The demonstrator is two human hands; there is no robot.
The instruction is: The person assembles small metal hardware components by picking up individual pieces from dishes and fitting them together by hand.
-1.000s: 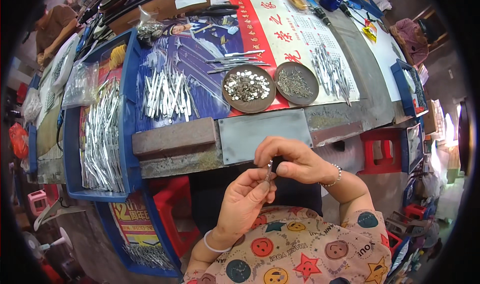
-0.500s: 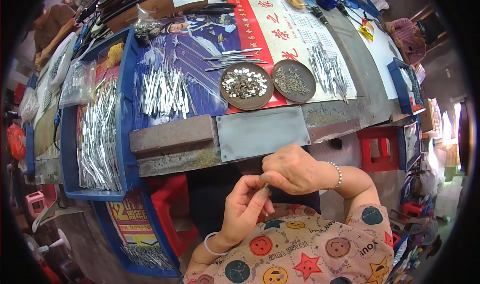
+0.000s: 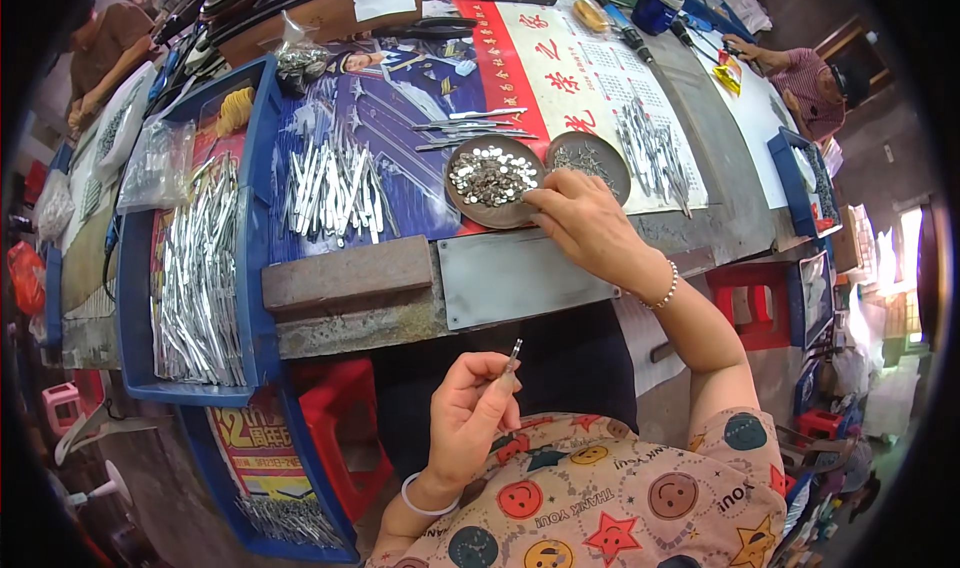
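Note:
My left hand [image 3: 474, 408] is closed in front of my body, pinching a thin silvery metal piece [image 3: 514, 354] whose narrow end sticks up past the fingertips. My right hand [image 3: 588, 218] reaches over the bench edge, with thumb and fingertips pinched at the right rim of a brown dish [image 3: 470, 218] of small shiny round metal bits [image 3: 492, 174]. Whatever those fingertips hold is too small to make out. Partly behind the right hand stands a second brown dish [image 3: 622, 180], holding thin grey metal pins [image 3: 582, 160].
Long metal strips lie in a blue tray [image 3: 262, 298] at left and in piles [image 3: 338, 188] on the poster-covered bench. A brown block [image 3: 350, 273] and a grey metal plate [image 3: 525, 286] line the front edge. Co-workers [image 3: 812, 88] sit beyond; a red stool [image 3: 345, 428] stands below.
My hands have parted. The right has moved forward and up to the dish of round bits; the left stays low, turned so that the metal piece shows above its fingers.

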